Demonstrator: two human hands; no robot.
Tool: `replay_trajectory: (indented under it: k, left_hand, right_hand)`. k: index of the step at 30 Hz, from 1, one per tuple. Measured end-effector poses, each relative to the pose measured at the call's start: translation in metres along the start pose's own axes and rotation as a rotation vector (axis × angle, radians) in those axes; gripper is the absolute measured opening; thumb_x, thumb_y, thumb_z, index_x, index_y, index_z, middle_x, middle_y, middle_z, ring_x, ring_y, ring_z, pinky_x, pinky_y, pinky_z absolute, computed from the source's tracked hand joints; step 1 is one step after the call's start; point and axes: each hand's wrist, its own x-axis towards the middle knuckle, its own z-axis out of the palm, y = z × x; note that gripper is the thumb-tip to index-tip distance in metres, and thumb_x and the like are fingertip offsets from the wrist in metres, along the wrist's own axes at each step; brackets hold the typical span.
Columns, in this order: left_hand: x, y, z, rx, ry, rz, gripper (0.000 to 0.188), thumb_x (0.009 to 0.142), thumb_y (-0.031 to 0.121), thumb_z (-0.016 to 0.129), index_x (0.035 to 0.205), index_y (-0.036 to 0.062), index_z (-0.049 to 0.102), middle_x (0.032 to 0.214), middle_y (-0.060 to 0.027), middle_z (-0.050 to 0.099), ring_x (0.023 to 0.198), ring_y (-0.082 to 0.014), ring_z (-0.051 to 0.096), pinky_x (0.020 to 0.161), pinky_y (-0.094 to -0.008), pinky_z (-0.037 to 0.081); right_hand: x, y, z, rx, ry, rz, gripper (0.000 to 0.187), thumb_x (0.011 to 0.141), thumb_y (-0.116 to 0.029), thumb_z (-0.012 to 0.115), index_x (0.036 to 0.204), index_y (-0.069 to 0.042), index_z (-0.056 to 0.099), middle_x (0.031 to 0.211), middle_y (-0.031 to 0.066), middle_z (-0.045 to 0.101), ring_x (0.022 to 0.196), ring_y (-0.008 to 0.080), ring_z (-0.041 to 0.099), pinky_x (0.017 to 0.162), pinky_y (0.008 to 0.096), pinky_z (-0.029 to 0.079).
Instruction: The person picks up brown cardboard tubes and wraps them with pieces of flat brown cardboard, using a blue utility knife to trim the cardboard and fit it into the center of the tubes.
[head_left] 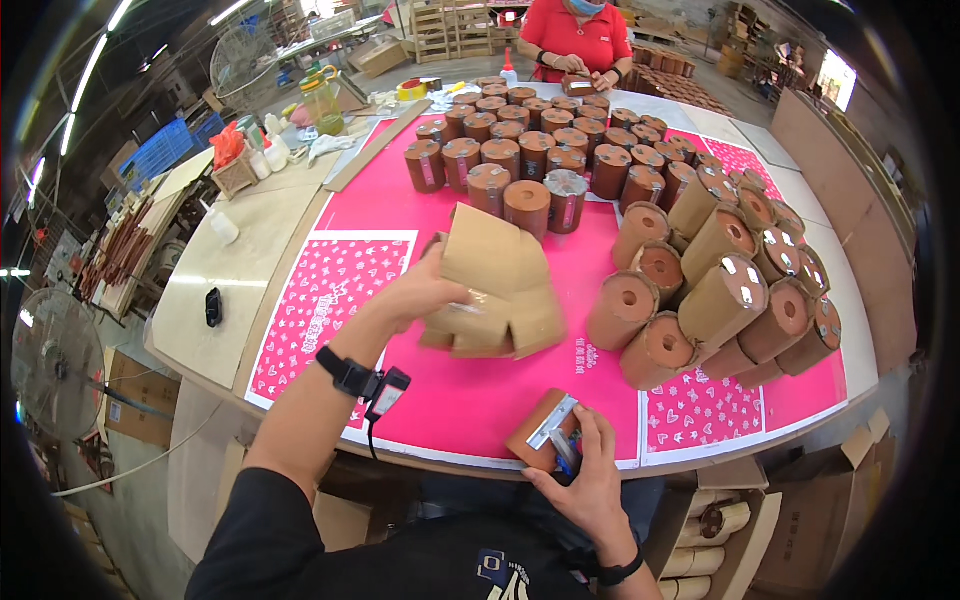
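My left hand grips a creased sheet of brown kraft paper above the pink table cover; its lower part is smeared by motion. At the near table edge my right hand closes on a reddish-brown cylinder that lies tilted with a pale strip along its side. Between that hand's fingers and the cylinder shows a small grey and blue item, whose kind I cannot make out. Beyond the paper, many similar brown cylinders stand upright, several with clear film on their tops.
Paper-wrapped cylinders are piled at the right. A wooden strip runs along the left of the pink cover. A white squeeze bottle and a black wristband lie further left. Across the table a person in red handles a cylinder.
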Motion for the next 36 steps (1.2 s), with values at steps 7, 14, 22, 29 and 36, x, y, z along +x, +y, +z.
replay_trajectory:
  k: [7,14,22,29,36]
  left_hand:
    - [0.043,0.028,0.073,-0.277,0.026,-0.242,0.048,0.091,0.013,0.071,0.134,-0.0015,0.055,0.124,-0.0123,0.067,0.109,-0.0235,0.067,0.092,-0.0419,0.056]
    - [0.014,0.034,0.010,-0.032,-0.135,-0.034,0.055,0.084,0.000,0.070,0.138,-0.0005,0.055,0.125,-0.0133,0.068,0.110,-0.0237,0.067,0.097,-0.0380,0.053]
    - [-0.036,0.082,-0.071,1.125,-0.566,-0.044,0.064,0.080,0.018,0.077,0.136,-0.0001,0.053,0.118,-0.0242,0.069,0.115,-0.0352,0.066,0.097,-0.0416,0.051]
    - [-0.064,0.015,-0.053,0.832,-0.332,-0.133,0.072,0.091,0.046,0.072,0.139,-0.0010,0.047,0.115,-0.0271,0.069,0.109,-0.0391,0.068,0.093,-0.0435,0.052]
    - [-0.068,0.014,-0.062,0.370,-0.218,-0.212,0.047,0.093,0.004,0.069,0.136,0.0001,0.053,0.105,-0.0139,0.072,0.097,-0.0187,0.070,0.084,-0.0340,0.055]
  right_hand:
    - [-0.002,0.003,0.001,0.031,0.002,-0.017,0.101,0.075,-0.045,0.088,0.152,-0.008,0.034,0.147,0.0266,0.037,0.125,0.0467,0.055,0.092,0.0503,0.057]
    - [-0.008,0.011,-0.004,0.070,-0.011,-0.042,0.102,0.075,-0.045,0.087,0.152,-0.006,0.033,0.146,0.0278,0.039,0.126,0.0458,0.054,0.093,0.0503,0.057]
    - [-0.001,0.010,-0.001,0.051,0.013,-0.072,0.100,0.073,-0.042,0.089,0.150,-0.007,0.035,0.145,0.0252,0.039,0.122,0.0436,0.058,0.089,0.0488,0.058]
    - [0.000,0.006,-0.001,0.031,-0.008,-0.057,0.101,0.072,-0.042,0.090,0.151,-0.009,0.035,0.145,0.0241,0.039,0.122,0.0435,0.058,0.088,0.0491,0.058]
    - [0.005,-0.009,-0.004,0.033,-0.047,0.019,0.103,0.071,-0.036,0.091,0.153,-0.008,0.034,0.146,0.0237,0.039,0.129,0.0435,0.051,0.100,0.0476,0.051]
